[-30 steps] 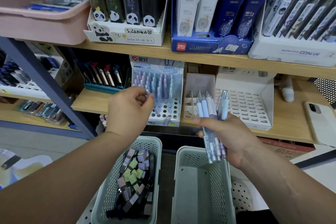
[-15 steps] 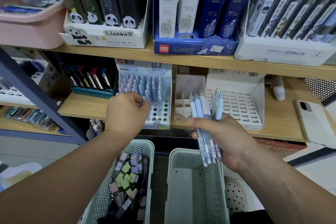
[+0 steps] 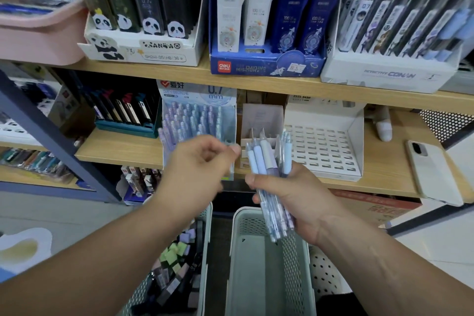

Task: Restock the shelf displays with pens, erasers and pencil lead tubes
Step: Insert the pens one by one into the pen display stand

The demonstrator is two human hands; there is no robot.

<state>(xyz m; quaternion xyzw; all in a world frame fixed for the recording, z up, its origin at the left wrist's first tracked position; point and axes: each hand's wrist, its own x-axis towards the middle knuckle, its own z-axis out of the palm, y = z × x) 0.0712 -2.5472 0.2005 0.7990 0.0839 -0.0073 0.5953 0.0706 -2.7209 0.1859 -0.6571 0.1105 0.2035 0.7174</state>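
Pens of pastel blue and lilac plastic (image 3: 259,159) stand bunched in the right hand (image 3: 295,200), its fingers wrapped tight round them, above a grey-green perforated plastic basket (image 3: 242,238). The left hand (image 3: 202,164), blurred, curls before the pale blue cardboard pen display box (image 3: 197,113) on the wooden shelf (image 3: 115,146); I cannot tell whether it pinches anything.

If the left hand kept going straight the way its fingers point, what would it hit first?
Most likely the bundle of pens gripped in the right hand. The left hand points rightward at their upper ends, though depth is hard to judge.
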